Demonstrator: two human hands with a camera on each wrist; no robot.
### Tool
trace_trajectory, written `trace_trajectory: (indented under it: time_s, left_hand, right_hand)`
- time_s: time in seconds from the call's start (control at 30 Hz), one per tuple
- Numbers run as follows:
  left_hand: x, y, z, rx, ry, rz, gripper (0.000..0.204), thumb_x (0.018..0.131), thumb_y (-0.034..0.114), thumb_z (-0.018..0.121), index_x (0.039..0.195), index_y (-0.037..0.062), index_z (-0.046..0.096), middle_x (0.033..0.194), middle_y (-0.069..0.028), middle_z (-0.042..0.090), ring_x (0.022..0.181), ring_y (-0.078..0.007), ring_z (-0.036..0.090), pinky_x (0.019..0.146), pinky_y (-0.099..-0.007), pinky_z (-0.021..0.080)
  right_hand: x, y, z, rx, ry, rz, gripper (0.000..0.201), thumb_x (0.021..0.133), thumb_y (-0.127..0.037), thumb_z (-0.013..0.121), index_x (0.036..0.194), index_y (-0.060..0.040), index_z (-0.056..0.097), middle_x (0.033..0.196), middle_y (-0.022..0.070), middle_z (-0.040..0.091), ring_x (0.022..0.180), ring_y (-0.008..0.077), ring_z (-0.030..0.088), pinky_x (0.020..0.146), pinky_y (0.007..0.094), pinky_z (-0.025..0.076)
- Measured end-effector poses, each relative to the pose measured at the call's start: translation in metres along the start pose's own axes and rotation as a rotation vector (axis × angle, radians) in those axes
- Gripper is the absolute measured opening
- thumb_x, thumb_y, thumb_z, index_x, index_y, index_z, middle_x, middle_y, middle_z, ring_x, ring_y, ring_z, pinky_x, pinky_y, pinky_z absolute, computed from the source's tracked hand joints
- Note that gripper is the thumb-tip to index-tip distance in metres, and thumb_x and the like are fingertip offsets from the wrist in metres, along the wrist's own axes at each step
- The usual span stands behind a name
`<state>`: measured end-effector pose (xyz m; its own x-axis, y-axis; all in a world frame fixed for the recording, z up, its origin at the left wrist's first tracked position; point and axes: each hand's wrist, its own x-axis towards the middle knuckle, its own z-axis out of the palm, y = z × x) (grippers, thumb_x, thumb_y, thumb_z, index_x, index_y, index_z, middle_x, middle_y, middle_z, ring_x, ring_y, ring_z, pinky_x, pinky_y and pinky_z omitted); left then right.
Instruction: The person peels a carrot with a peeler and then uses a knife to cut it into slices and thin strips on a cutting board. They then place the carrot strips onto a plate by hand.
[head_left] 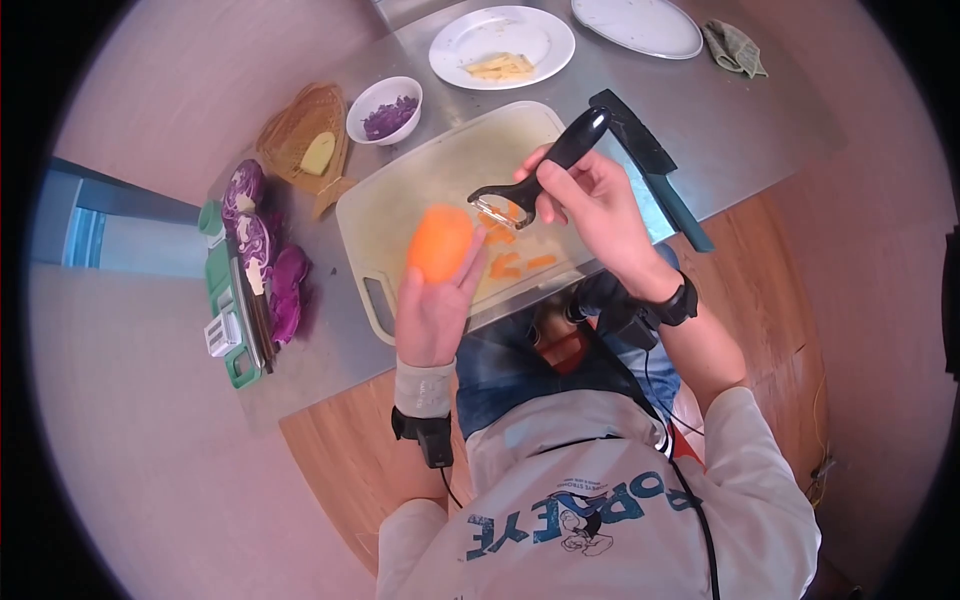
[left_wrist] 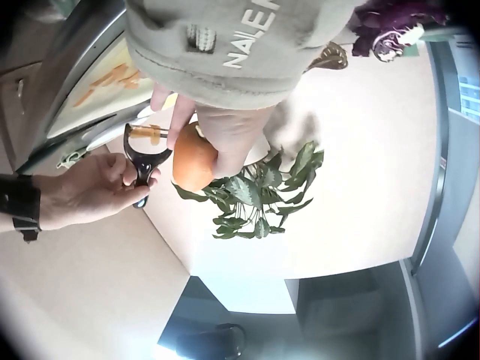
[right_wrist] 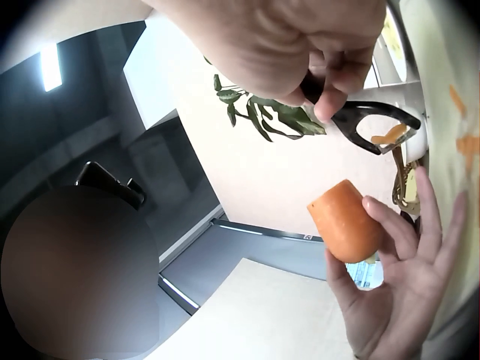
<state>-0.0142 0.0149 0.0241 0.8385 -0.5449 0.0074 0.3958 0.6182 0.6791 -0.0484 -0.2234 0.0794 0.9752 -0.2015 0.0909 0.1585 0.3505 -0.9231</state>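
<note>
Over the cutting board, my left hand holds a thick piece of carrot between thumb and fingers. In the right wrist view the carrot's cut flat end faces up and away from the palm. My right hand grips a black Y-shaped peeler by its handle. The peeler's head is beside the carrot, a small gap between them. An orange strip of peel clings at the blade. Several carrot peelings lie on the board beneath the hands.
Right of the board lies a knife with a green handle. Behind are a bowl of shredded purple cabbage, a plate with pale yellow strips, another plate and a cloth. Leftward are a basket, purple cabbage and a green slicer.
</note>
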Motion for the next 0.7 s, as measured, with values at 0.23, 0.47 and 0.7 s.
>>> trace_trajectory:
  time_s: [0.23,0.47,0.7]
  left_hand:
    - [0.000,0.002,-0.013,0.000,0.193,0.004,0.057,0.114,0.039,0.048,0.156,0.0015,0.043,0.155,-0.0202,0.053,0.148,-0.0343,0.046,0.128,-0.0515,0.034]
    - [-0.001,-0.005,-0.019,-0.016,0.218,0.028,0.057,0.113,0.039,0.050,0.156,0.0016,0.044,0.153,-0.0207,0.054,0.141,-0.0306,0.053,0.125,-0.0469,0.039]
    - [-0.002,-0.002,-0.007,-0.025,0.221,0.022,0.043,0.113,0.028,0.055,0.147,0.0019,0.054,0.145,-0.0128,0.062,0.136,-0.0310,0.059,0.117,-0.0462,0.047]
  right_hand:
    - [-0.012,0.020,-0.004,-0.294,0.125,-0.185,0.012,0.104,-0.008,0.069,0.112,0.0005,0.072,0.095,-0.0017,0.066,0.082,0.0060,0.063,0.074,0.0226,0.051]
    - [-0.032,0.034,-0.024,-0.283,0.074,-0.226,0.015,0.101,-0.004,0.071,0.115,-0.0004,0.075,0.109,0.0028,0.066,0.096,0.0107,0.066,0.083,0.0263,0.054]
    - [-0.039,0.030,-0.027,-0.466,-0.012,-0.231,0.020,0.098,-0.001,0.071,0.117,-0.0018,0.078,0.113,0.0079,0.066,0.101,0.0153,0.067,0.089,0.0298,0.053]
